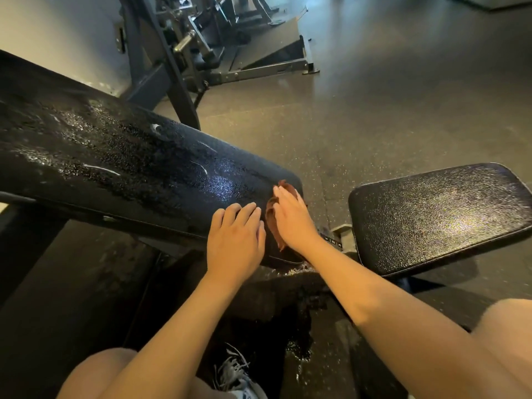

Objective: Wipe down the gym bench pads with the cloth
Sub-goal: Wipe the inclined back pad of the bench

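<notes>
The right hand (292, 218) lies flat with straight fingers, pressing a crumpled brown cloth (272, 223) onto the lower end of the long, wet black vinyl back pad (129, 156). The left hand (234, 237) rests just beside it on the pad, loosely bent, holding nothing.

Two pads, back pad (115, 156) and seat pad (440, 217); one cloth (273, 226); two hands, left hand (234, 240) and right hand (293, 220); one shoe (240, 380).

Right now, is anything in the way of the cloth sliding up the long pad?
Yes. The left hand rests on the long pad just beside the cloth, on that side. The right hand presses the cloth.
</notes>
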`<state>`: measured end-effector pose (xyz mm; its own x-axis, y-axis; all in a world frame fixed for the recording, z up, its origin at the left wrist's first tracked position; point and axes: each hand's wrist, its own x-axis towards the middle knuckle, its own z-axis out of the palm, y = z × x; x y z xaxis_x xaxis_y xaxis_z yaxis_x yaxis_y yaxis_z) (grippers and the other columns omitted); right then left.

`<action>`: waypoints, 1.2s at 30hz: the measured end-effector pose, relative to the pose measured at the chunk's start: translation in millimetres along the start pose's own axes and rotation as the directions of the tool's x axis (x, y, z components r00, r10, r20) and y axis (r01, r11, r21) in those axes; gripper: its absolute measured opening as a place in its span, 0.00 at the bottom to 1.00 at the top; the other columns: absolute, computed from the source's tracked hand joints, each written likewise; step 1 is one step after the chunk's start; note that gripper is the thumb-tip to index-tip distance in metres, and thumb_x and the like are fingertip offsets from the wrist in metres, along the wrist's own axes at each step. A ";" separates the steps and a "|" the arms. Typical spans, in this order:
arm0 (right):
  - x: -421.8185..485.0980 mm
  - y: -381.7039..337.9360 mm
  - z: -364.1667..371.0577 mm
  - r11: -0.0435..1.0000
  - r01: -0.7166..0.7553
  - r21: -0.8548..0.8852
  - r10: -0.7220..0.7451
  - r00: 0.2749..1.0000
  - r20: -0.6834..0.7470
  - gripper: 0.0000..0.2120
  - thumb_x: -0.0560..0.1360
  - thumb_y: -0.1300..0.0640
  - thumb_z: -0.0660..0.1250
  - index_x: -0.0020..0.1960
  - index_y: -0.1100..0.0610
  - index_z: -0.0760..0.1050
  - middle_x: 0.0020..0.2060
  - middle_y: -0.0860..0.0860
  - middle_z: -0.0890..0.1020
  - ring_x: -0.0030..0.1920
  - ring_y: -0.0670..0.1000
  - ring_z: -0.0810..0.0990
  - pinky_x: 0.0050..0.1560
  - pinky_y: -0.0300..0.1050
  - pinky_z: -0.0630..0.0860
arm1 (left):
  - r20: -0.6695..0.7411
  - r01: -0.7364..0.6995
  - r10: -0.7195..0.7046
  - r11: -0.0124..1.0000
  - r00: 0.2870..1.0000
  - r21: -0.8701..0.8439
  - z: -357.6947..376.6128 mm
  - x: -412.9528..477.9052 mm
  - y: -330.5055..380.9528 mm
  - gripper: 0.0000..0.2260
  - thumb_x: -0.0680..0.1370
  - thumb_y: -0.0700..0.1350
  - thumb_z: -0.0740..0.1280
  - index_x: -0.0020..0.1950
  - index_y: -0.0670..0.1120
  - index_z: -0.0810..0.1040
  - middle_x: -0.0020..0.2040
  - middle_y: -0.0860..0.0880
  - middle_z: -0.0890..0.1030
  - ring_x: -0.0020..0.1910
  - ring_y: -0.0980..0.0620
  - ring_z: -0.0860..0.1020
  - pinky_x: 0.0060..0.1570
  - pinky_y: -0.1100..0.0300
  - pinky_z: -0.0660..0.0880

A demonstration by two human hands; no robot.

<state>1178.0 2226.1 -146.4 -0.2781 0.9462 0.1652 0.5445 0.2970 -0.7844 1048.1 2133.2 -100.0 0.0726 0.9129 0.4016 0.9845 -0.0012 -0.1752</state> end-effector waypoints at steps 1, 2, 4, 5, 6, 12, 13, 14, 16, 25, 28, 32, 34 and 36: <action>4.2 -2.7 0.2 1.000 -0.027 0.003 0.027 1.000 -0.011 0.22 0.84 0.59 0.54 0.77 0.61 0.62 0.78 0.55 0.62 0.79 0.56 0.56 0.79 0.51 0.51 | 0.007 -0.003 0.003 1.000 1.000 0.011 0.8 0.6 1.4 0.19 0.83 0.51 0.57 0.69 0.48 0.78 0.67 0.51 0.79 0.67 0.47 0.72 0.66 0.49 0.65; -0.3 -9.3 -0.7 0.999 -0.048 0.005 0.048 0.999 -0.017 0.22 0.84 0.58 0.53 0.77 0.61 0.62 0.78 0.54 0.62 0.79 0.55 0.55 0.79 0.52 0.52 | 0.009 0.001 -0.001 1.000 1.000 0.005 0.8 1.5 1.9 0.19 0.83 0.52 0.57 0.69 0.48 0.78 0.67 0.51 0.79 0.67 0.47 0.72 0.66 0.49 0.65; -28.6 -23.2 -3.7 1.000 -0.013 0.004 0.013 1.000 -0.023 0.23 0.85 0.53 0.50 0.78 0.59 0.62 0.77 0.52 0.63 0.79 0.51 0.54 0.79 0.54 0.53 | 0.001 0.009 -0.009 1.000 1.000 -0.030 0.7 0.4 1.1 0.18 0.83 0.51 0.58 0.69 0.47 0.78 0.66 0.51 0.79 0.67 0.47 0.73 0.67 0.49 0.65; -45.4 -28.5 -3.5 1.000 0.031 -0.001 -0.031 0.999 -0.016 0.24 0.85 0.50 0.49 0.78 0.57 0.62 0.78 0.51 0.63 0.79 0.49 0.53 0.79 0.54 0.53 | -0.013 0.009 -0.010 0.999 1.000 -0.050 0.6 -1.2 -0.1 0.18 0.83 0.50 0.58 0.69 0.46 0.78 0.66 0.50 0.80 0.66 0.47 0.74 0.66 0.49 0.66; -62.9 -32.8 -1.8 0.997 0.069 -0.020 -0.070 0.998 -0.005 0.26 0.84 0.46 0.47 0.79 0.55 0.61 0.79 0.49 0.60 0.80 0.48 0.51 0.79 0.54 0.52 | -0.028 0.008 -0.010 0.997 1.000 -0.070 0.1 -2.2 -1.9 0.18 0.83 0.50 0.59 0.68 0.45 0.78 0.66 0.49 0.80 0.66 0.47 0.74 0.66 0.48 0.67; -39.5 -13.4 -6.1 0.985 0.101 -0.139 -0.091 0.993 0.077 0.23 0.85 0.52 0.48 0.77 0.57 0.63 0.80 0.46 0.44 0.80 0.53 0.52 0.78 0.55 0.56 | -0.003 -0.010 0.010 0.998 1.000 -0.069 1.2 -0.7 -7.9 0.17 0.83 0.49 0.60 0.69 0.45 0.78 0.67 0.49 0.79 0.66 0.47 0.73 0.65 0.50 0.68; -26.5 -11.2 -9.7 0.993 0.057 -0.104 -0.049 0.996 0.079 0.21 0.86 0.56 0.49 0.77 0.60 0.63 0.80 0.49 0.49 0.80 0.54 0.49 0.79 0.53 0.53 | 0.012 -0.014 0.015 0.999 1.000 -0.050 0.8 -0.9 -6.1 0.18 0.83 0.50 0.60 0.70 0.45 0.77 0.68 0.50 0.78 0.67 0.47 0.73 0.65 0.50 0.68; -16.4 -7.4 -12.7 0.999 -0.029 -0.034 0.031 0.998 0.052 0.21 0.86 0.57 0.49 0.77 0.60 0.62 0.80 0.51 0.51 0.80 0.55 0.49 0.79 0.51 0.51 | 0.023 -0.013 0.014 0.999 1.000 -0.038 -0.1 -1.5 -4.5 0.18 0.83 0.50 0.60 0.70 0.46 0.77 0.68 0.50 0.78 0.67 0.47 0.72 0.66 0.50 0.68; -11.8 1.2 -9.7 0.978 -0.186 0.093 0.189 0.982 -0.020 0.22 0.86 0.52 0.50 0.79 0.54 0.58 0.80 0.50 0.54 0.80 0.52 0.52 0.78 0.49 0.52 | 0.028 -0.004 0.005 0.999 1.000 -0.041 -1.5 -2.3 -2.4 0.18 0.83 0.50 0.61 0.70 0.46 0.77 0.68 0.50 0.78 0.67 0.48 0.73 0.66 0.50 0.68; -17.6 19.5 5.3 0.984 -0.090 0.154 0.098 0.994 -0.044 0.22 0.84 0.52 0.55 0.78 0.48 0.62 0.79 0.48 0.57 0.79 0.49 0.51 0.79 0.50 0.50 | 0.186 0.005 0.007 0.998 0.982 -0.064 0.3 43.2 13.0 0.18 0.84 0.52 0.55 0.68 0.50 0.77 0.67 0.54 0.79 0.66 0.50 0.72 0.65 0.47 0.61; 27.7 28.6 -6.7 0.926 -0.220 0.307 0.236 0.972 -0.017 0.22 0.85 0.53 0.55 0.79 0.52 0.61 0.79 0.52 0.57 0.78 0.51 0.57 0.77 0.48 0.56 | 0.259 -0.013 0.020 1.000 0.966 -0.026 7.4 55.5 14.1 0.20 0.84 0.53 0.53 0.72 0.51 0.74 0.72 0.54 0.74 0.70 0.48 0.69 0.66 0.47 0.62; -3.8 29.2 0.4 0.970 -0.134 0.204 0.157 0.983 -0.099 0.21 0.84 0.53 0.56 0.77 0.50 0.64 0.77 0.48 0.63 0.76 0.47 0.61 0.76 0.49 0.60 | 0.242 0.001 0.002 1.000 0.970 -0.014 11.4 56.9 14.9 0.20 0.84 0.53 0.54 0.73 0.51 0.73 0.72 0.54 0.74 0.69 0.48 0.69 0.66 0.47 0.63; -12.1 35.4 2.7 0.977 -0.070 0.201 0.096 0.988 -0.120 0.21 0.84 0.54 0.57 0.77 0.51 0.65 0.76 0.47 0.65 0.76 0.45 0.61 0.76 0.46 0.59 | 0.258 0.009 0.001 0.999 0.966 -0.038 17.3 71.0 18.2 0.19 0.84 0.53 0.54 0.73 0.51 0.73 0.73 0.53 0.73 0.70 0.48 0.68 0.66 0.47 0.63; 16.0 41.1 -2.4 0.966 -0.089 0.241 0.112 0.990 -0.083 0.21 0.84 0.56 0.58 0.77 0.52 0.66 0.76 0.48 0.65 0.76 0.45 0.61 0.74 0.40 0.57 | 0.269 0.011 -0.001 0.999 0.963 -0.037 24.9 85.0 22.3 0.19 0.84 0.53 0.54 0.73 0.50 0.73 0.73 0.52 0.73 0.70 0.47 0.68 0.65 0.47 0.63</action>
<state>1197.9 2253.8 -174.6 -0.1490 0.9809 0.1251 0.3600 0.1716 -0.9170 1072.3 2220.9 -92.1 0.0264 0.9891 0.1451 0.9905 -0.0064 -0.1371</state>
